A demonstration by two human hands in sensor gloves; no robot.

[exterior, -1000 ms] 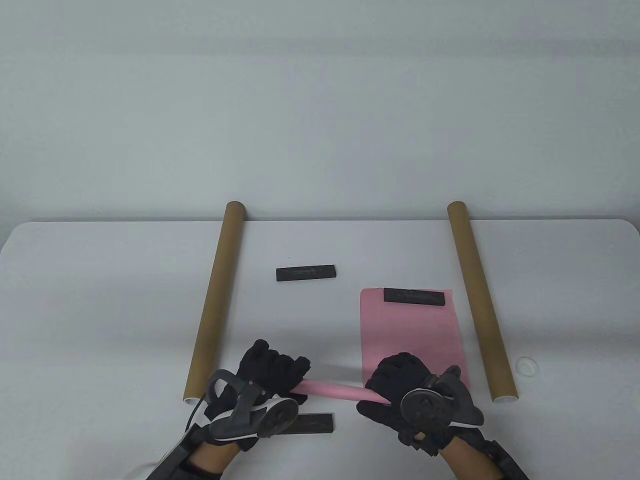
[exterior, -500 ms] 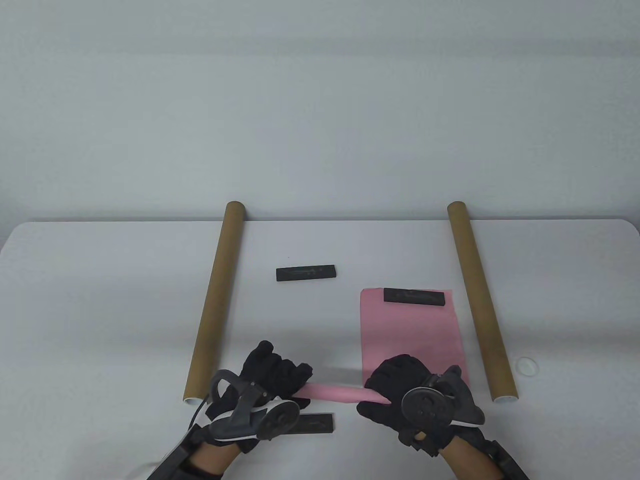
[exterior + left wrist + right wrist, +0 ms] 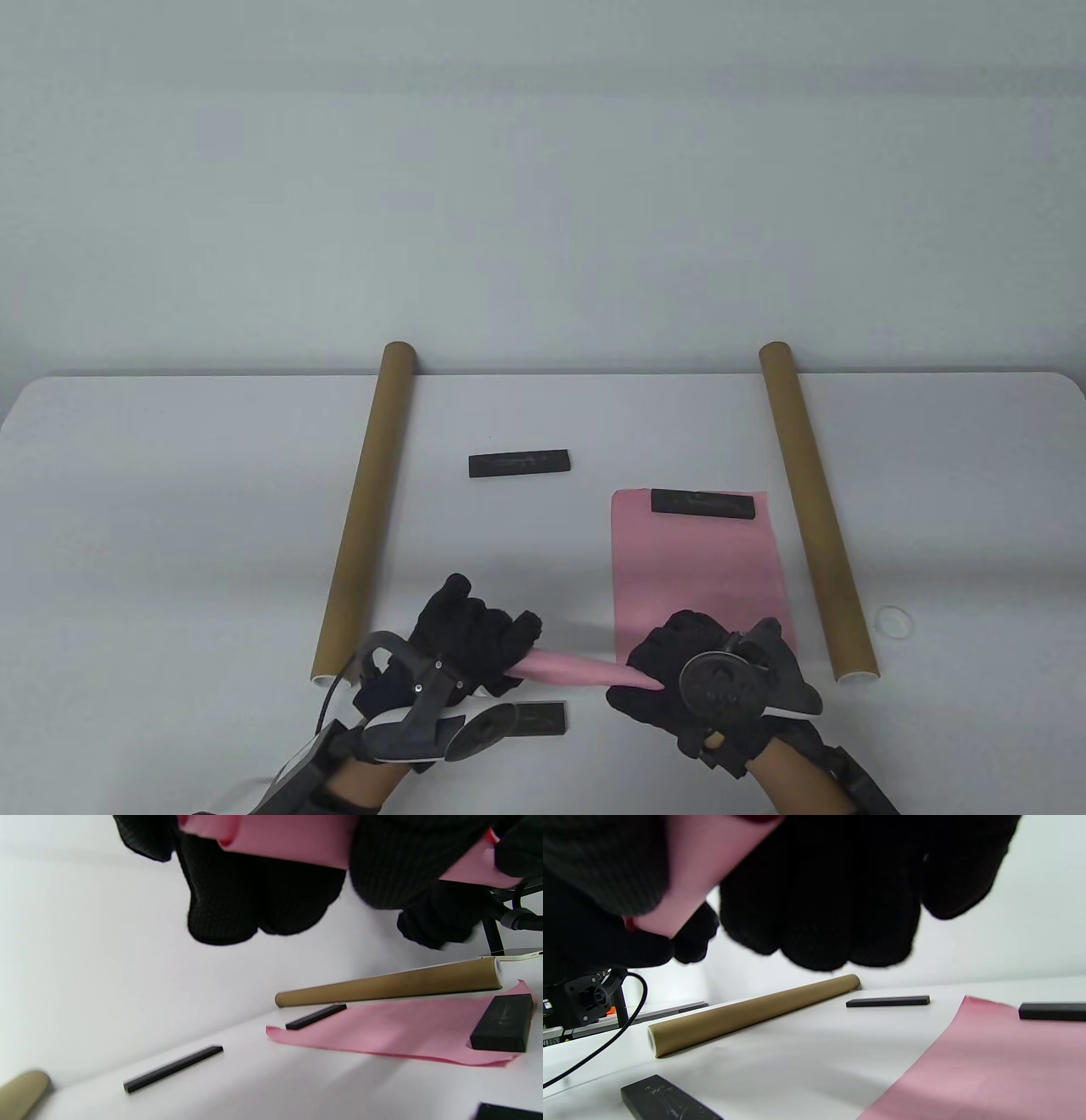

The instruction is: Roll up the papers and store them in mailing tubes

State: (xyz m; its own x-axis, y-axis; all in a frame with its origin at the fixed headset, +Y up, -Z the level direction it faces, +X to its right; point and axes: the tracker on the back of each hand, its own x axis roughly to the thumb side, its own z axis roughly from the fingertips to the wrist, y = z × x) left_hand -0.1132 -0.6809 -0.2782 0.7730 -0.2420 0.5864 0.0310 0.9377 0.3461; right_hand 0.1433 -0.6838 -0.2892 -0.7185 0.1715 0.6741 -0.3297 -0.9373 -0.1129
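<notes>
Pink rolled paper (image 3: 568, 668) held between two hands; two tubes.

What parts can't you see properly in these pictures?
- Rolled pink paper: both ends are hidden in the table view by the left hand and right hand.
- Flat pink sheet: its near edge is covered by the right hand in the table view.
- Near black bar: partly hidden by the left hand's tracker.
- Bar markings: too small to read.
- Left tube: its inside isn't visible in any view.

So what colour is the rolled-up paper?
Pink rolled paper, clearest in the table view.
</notes>
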